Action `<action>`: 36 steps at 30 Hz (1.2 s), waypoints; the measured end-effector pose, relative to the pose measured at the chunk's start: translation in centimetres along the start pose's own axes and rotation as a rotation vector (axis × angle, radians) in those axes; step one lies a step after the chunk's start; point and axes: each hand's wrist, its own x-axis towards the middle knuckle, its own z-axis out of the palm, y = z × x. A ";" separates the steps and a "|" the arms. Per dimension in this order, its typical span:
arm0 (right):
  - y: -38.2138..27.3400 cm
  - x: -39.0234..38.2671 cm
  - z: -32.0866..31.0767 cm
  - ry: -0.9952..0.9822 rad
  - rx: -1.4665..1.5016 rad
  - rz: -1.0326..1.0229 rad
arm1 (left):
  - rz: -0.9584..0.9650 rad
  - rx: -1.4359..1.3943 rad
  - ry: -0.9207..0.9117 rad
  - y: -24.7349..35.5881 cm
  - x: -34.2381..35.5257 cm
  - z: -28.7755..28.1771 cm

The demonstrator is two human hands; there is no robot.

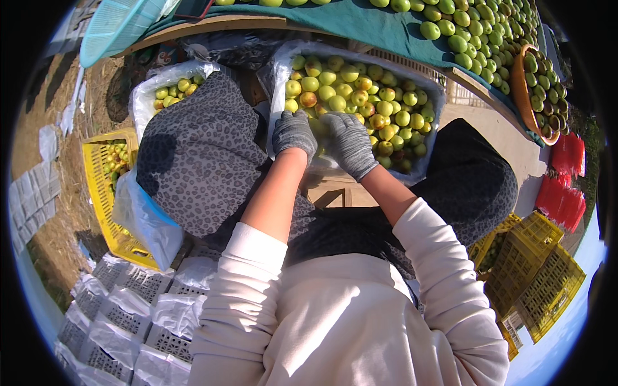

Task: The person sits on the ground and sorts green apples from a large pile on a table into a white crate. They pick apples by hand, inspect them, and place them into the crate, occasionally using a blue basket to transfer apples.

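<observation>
Grey knit gloves cover both of my hands, which are over the near left part of a lined crate (432, 96) of small round yellow-green fruits (386, 106), some blushed red. My left hand (295, 135) is curled knuckles-up by the crate's near left corner; whatever is under its fingers is hidden. Close beside it, my right hand (349, 143) reaches in over the fruits, its fingertips smeared by motion. I cannot make out whether it holds a fruit. The crate sits between my knees, with white plastic lining its sides.
Green fruits (476, 29) cover a teal-clothed table ahead, beside an orange basket (520, 90). A smaller lined crate (138, 96) and a yellow crate (96, 186) stand left. Yellow crates (524, 257) are stacked right; paper-lined crates (145, 283) lie at lower left.
</observation>
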 end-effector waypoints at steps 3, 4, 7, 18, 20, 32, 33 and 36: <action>0.2 -0.8 -0.8 0.041 0.119 0.049 | 0.086 0.138 -0.077 0.4 0.4 0.4; 0.2 -0.9 -0.9 0.063 0.164 0.068 | 0.083 0.137 -0.108 0.5 0.9 0.6; 0.3 -1.0 -1.0 0.055 0.186 0.111 | 0.013 0.079 -0.202 1.0 2.0 0.8; 0.6 0.5 0.5 -0.096 -0.173 -0.082 | -0.031 0.015 -0.028 -0.6 1.9 -0.5; 0.6 0.4 1.1 -0.086 -0.199 -0.109 | -0.047 -0.014 -0.015 -0.9 2.1 -0.3; -0.6 -3.4 1.9 -0.064 -0.269 -0.159 | -0.036 -0.162 -0.109 -1.3 1.8 0.3; -0.6 -3.4 2.0 -0.063 -0.274 -0.138 | -0.030 -0.158 -0.090 -1.3 1.7 0.3; -0.5 -2.9 2.3 -0.026 -0.217 -0.129 | -0.068 -0.335 -0.117 -1.5 1.7 0.2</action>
